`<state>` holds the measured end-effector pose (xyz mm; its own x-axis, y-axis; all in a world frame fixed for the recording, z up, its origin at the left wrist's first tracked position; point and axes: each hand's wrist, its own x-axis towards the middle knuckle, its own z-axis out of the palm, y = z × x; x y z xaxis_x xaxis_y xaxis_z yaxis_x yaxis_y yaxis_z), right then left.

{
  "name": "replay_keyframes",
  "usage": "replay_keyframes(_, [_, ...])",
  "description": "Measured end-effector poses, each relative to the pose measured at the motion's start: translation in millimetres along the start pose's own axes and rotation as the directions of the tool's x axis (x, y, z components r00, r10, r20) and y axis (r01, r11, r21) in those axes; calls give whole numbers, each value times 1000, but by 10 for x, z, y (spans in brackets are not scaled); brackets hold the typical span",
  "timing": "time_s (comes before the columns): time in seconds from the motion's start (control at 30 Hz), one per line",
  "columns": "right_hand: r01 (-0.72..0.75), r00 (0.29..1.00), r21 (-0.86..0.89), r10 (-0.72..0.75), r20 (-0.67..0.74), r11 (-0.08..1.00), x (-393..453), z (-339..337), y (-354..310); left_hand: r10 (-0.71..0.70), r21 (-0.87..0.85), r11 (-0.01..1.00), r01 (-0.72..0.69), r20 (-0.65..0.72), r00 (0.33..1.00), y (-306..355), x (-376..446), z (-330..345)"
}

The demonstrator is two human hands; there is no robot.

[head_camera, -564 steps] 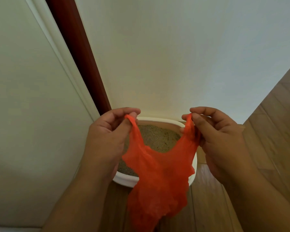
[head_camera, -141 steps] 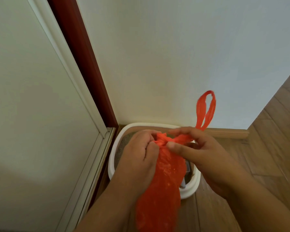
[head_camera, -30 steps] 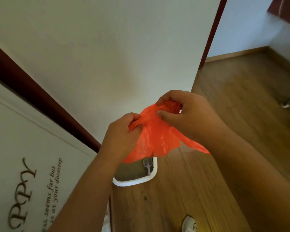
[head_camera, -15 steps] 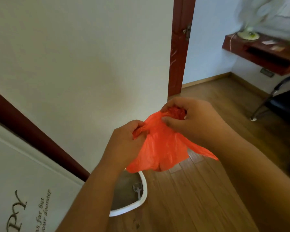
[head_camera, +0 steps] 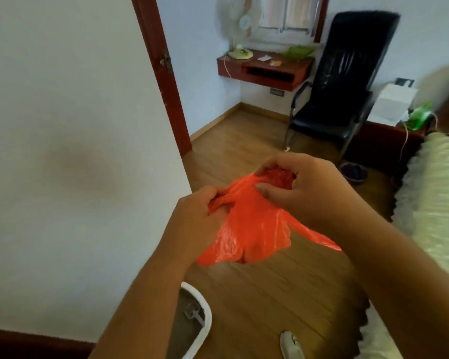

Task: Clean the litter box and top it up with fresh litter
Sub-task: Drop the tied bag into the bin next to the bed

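An orange plastic bag (head_camera: 252, 229) hangs between my hands at chest height. My left hand (head_camera: 195, 224) grips one bunched corner of it. My right hand (head_camera: 301, 190) has its fingers curled round the crumpled top of the bag. Low at the frame's bottom, behind my left forearm, sits the white litter box (head_camera: 205, 317) with grey litter in it. A small grey scoop (head_camera: 193, 314) lies in the litter. Most of the box is hidden by my arm.
A white wall fills the left; a dark red door frame (head_camera: 166, 73) opens onto a room with wooden floor (head_camera: 270, 294). A black chair (head_camera: 342, 81), a red wall shelf (head_camera: 265, 71) with a fan, a bed edge (head_camera: 436, 193) and a white shoe (head_camera: 292, 345) are there.
My view has swung up and to the right, away from the litter box, showing more of the room. Both hands keep their hold on the orange bag.
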<state>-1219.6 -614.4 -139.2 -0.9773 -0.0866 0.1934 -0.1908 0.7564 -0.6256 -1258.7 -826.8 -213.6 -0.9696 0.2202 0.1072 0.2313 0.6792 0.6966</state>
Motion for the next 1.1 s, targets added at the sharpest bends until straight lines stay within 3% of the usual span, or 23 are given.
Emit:
replay_keyframes(0.27, [-231,966,-20,227,-127,973,-442,-294,351,173,-69,984,-161,210,962,396,167,470])
replay_keyframes(0.5, [-305,929,2,298,-221,952,-422,-703,826,265,-128,963,-237,293,919,875,603,893])
replay_keyframes(0.87, [-314,923,-6,304,-237,949,-58,-1393,1693,285,-189,952,-240,272,919,1530,1308,1571])
replay_keyframes(1.1, [-366,868,58,363,-339,929,152,-1702,2153,394,-310,899,-310,264,880,1802,1678,1901])
